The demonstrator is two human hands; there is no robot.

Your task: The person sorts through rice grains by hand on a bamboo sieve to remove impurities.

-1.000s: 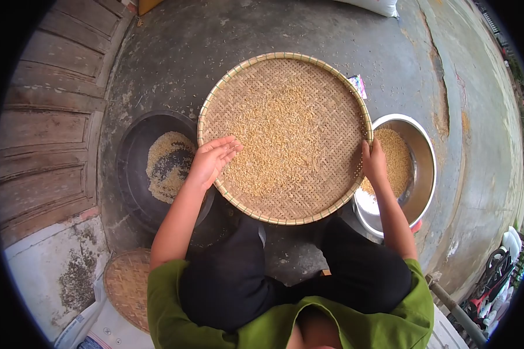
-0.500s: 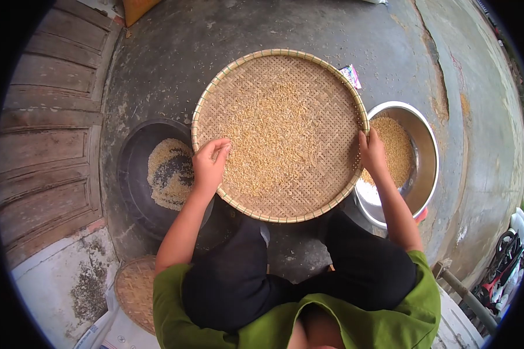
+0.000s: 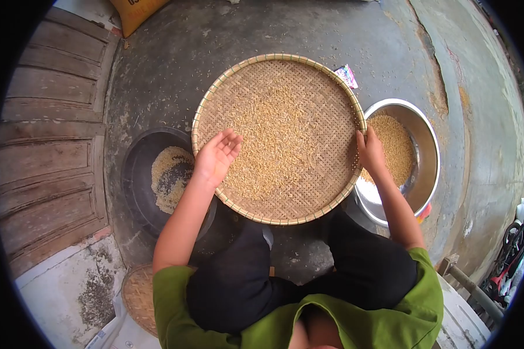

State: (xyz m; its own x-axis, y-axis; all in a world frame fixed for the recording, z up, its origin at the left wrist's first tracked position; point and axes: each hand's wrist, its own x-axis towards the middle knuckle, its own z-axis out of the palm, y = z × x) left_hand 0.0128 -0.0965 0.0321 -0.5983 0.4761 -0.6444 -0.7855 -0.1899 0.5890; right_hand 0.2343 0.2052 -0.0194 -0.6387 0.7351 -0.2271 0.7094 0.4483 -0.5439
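Observation:
A round woven bamboo tray (image 3: 337,174) is held over my knees, with unhusked grain (image 3: 273,136) spread over its middle and left. My right hand (image 3: 371,152) grips the tray's right rim, thumb on top. At the left rim my left hand (image 3: 216,156) is turned palm up with its fingers apart and slightly curled, above the tray's edge; nothing shows in the palm. Whether that hand or wrist supports the rim from below is hidden.
A dark basin (image 3: 140,174) with pale grain sits at the left, a metal bowl (image 3: 428,157) with grain at the right. Beyond the tray lies a small packet (image 3: 347,76). An orange sack (image 3: 135,14) stands top left, near a wooden door (image 3: 52,145). Another woven tray (image 3: 138,296) lies bottom left.
My left hand has gone from pinched fingers to an opened, upturned palm. My right hand keeps its hold on the rim. The view has shifted slightly.

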